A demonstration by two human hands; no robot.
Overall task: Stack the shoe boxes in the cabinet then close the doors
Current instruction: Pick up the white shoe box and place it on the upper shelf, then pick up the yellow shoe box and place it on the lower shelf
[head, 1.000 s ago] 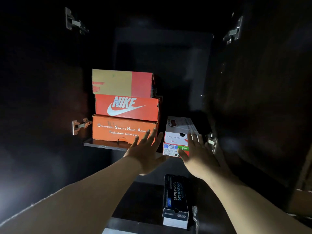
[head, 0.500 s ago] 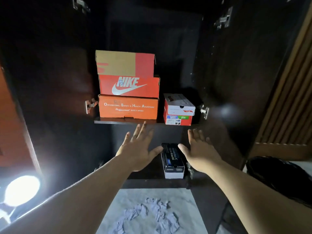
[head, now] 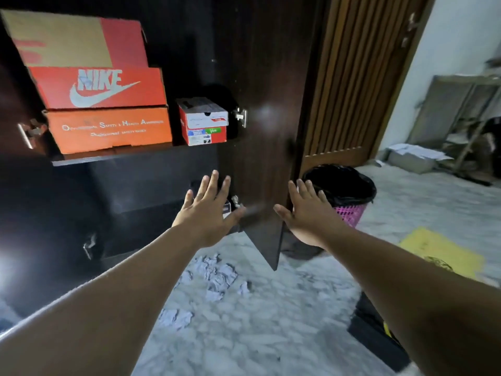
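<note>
Both hands reach forward with fingers straight and spread, grasping nothing. The left hand point(head: 207, 213) hovers in front of the dark cabinet's lower compartment; the right hand point(head: 306, 213) is just beyond the outer edge of the dark brown wooden cabinet door point(head: 260, 131), which stands open between the two hands. Whether the right fingers point(head: 302, 189) touch that door I cannot tell.

At 11 o'clock from the left fingertips, on the dark shelf point(head: 113, 156), sits a stack of three boxes: an orange safety-shoe box point(head: 108, 130) at the bottom, a red Nike box point(head: 97, 86) on it, and a tan-and-red cardboard box point(head: 76, 39) on top. Just beside the stack, at 12 o'clock from the left hand, rests a small white-lidded red shoe box point(head: 203, 120).

A pink basket lined with a black bag point(head: 344, 191) stands behind the right hand.
</note>
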